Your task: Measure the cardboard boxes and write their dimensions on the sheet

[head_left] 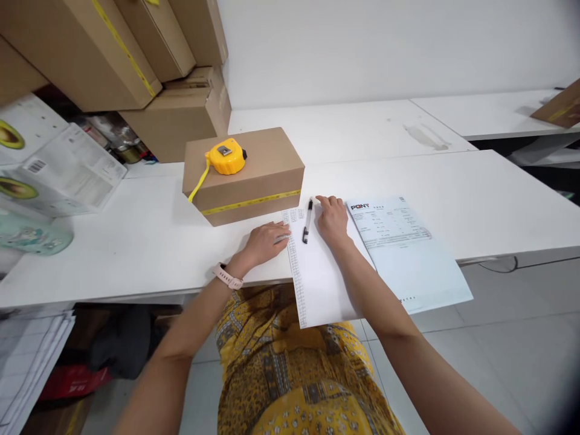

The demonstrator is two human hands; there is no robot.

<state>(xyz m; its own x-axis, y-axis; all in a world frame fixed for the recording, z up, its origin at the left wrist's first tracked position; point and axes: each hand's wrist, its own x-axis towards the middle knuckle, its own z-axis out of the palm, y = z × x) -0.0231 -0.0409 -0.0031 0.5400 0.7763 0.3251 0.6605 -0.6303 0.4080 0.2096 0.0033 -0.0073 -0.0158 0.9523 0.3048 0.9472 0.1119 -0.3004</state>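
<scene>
A white sheet of paper with a printed strip along its left side lies partly on the table and reaches past the front edge. A black and clear pen rests on it. My left hand lies on the paper's left edge, fingers stretched out; a small greyish patch by the thumb is unclear. My right hand rests on the paper just right of the pen, index finger extended towards the pen's top and other fingers bent. Beside it lies a pale blue printed document, overhanging the edge.
A yellow tape measure sits on a cardboard box behind my left hand, its yellow strap hanging over the side. Stacked cartons stand at the back left. A green patterned bottle lies at the left of the white table.
</scene>
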